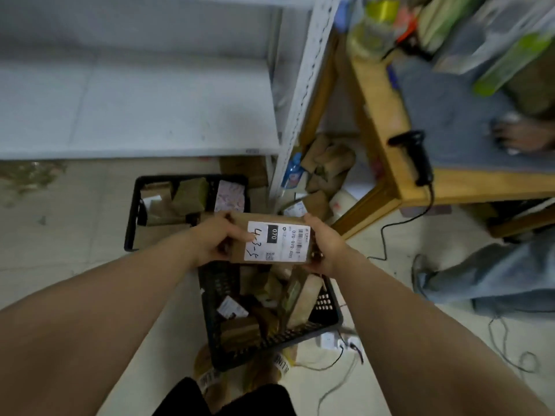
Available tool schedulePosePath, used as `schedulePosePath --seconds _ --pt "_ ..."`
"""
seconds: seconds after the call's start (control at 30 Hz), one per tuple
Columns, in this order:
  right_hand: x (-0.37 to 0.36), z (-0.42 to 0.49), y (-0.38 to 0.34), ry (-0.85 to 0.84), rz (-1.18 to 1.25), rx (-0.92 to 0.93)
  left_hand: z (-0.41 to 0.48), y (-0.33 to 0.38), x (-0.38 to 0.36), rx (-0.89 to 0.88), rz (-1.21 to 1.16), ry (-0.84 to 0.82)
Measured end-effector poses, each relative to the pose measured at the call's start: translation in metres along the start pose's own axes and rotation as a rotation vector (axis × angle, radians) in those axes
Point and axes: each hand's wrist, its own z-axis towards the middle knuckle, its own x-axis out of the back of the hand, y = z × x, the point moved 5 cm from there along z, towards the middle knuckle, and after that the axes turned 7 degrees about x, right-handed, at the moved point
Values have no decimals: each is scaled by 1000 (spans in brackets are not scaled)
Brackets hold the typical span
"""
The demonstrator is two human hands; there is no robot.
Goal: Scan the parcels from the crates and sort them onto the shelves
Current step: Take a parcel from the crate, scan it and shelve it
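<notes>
From the head camera, a brown parcel is held between both hands, out in front of the body, its white label facing up. The left hand grips the parcel's left end, fingers curled round it and the forefinger lying on the handwritten part of the label. The right hand clasps the right end, fingers wrapped under the edge.

Straight below the hands a black crate stands on the floor, holding a jumble of more parcels. Beyond the left hand a second black crate holds a few packets. Further ahead of the hands runs a white shelf, its upright post rising just past the right hand. Loose boxes lie on the floor behind that post.

To the right of the right hand stands a wooden table with a black scanner at its near corner, its cable trailing to the floor. Another person's hand rests on the table, and a leg in jeans shows below it.
</notes>
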Motion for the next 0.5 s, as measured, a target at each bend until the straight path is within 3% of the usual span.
schedulePosePath --seconds 0.23,0.5 --pt "4 -113 -104 -58 121 301 -105 94 -3 -207 -37 -82" --pt "-13 -163 -160 -222 45 500 -158 121 -22 -325 -112 -142"
